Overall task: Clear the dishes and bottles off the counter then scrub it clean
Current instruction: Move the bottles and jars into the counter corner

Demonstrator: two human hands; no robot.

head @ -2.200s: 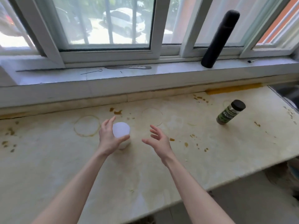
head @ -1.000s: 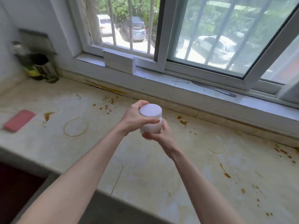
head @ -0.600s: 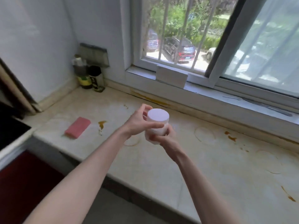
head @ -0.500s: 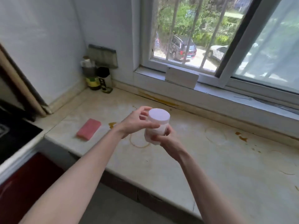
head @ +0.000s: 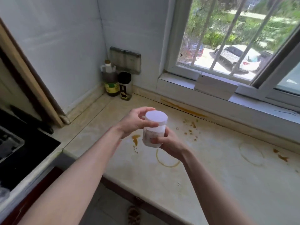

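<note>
Here, a person holds a white jar (head: 153,135) in the air above the stained bench (head: 219,184), over a brown ring mark (head: 167,164) and clear of the surface. The left hand (head: 134,122) curls its fingers (head: 150,125) round the lid (head: 156,116), while the right hand (head: 170,144) wraps the jar's lower body from beneath, gripping its sides (a two-handed hold that probably steadies the jar, or checks the lid, for carrying). A pale-stoppered bottle (head: 111,82) and a black-capped bottle (head: 124,86) stand side by side in the far-left corner against the wall, seemingly a parking spot for cleared items. Brown drips and rings mark the bench, so scrubbing appears not yet begun. Clearing looks like the step in hand.
</note>
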